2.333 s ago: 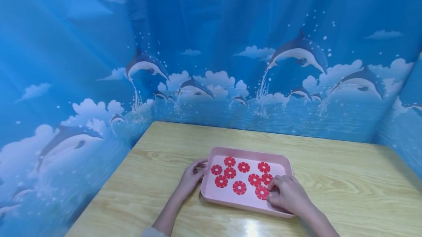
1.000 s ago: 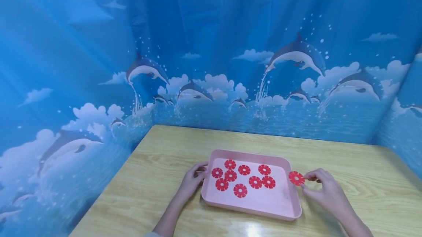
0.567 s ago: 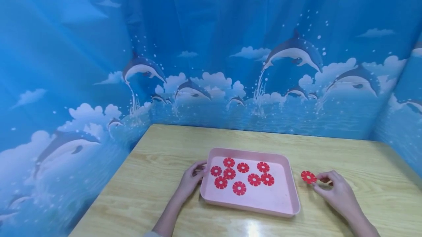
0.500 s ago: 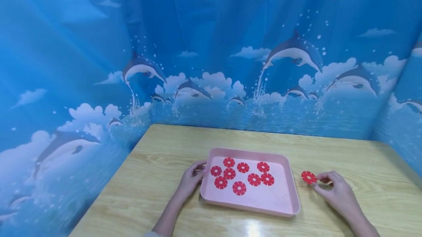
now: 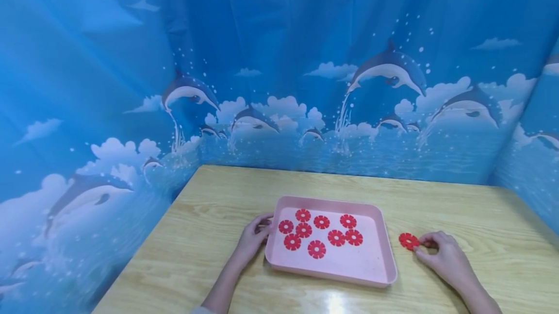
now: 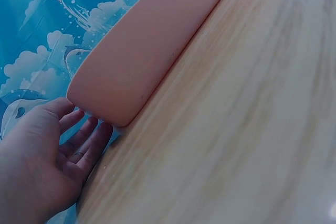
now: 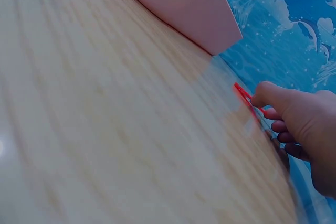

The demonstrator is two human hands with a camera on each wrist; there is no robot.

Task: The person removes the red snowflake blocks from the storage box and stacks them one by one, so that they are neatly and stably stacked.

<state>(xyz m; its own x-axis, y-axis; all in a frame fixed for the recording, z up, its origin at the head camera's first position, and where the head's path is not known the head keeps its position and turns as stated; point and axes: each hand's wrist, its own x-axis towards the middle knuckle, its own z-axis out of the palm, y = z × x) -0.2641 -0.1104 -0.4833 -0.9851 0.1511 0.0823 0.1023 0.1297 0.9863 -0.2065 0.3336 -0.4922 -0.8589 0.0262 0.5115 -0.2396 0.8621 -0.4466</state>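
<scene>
A pink tray [image 5: 332, 275] lies on the wooden table, holding several red notched plastic discs [image 5: 316, 249] with round centre holes, mostly toward its left and far side. My left hand [image 5: 252, 237] touches the tray's left wall from outside; in the left wrist view its relaxed fingers and thumb meet the end of the tray [image 6: 126, 66]. To the right of the tray, my right hand [image 5: 445, 258] pinches another red notched disc [image 5: 407, 240] by its edge between thumb and fingers. The right wrist view shows this disc [image 7: 242, 93] edge-on, tilted close over the tabletop.
The light wood-grain table [image 5: 236, 188] reaches back to a blue curtain [image 5: 279, 149] printed with dolphins and clouds, which also hangs along the left and right sides. A bright light reflection shows on the wood near the front.
My right hand has taken a disc from the tray's right part, carried it right past the rim and lowered it toward the table. My left hand stays at the tray.
</scene>
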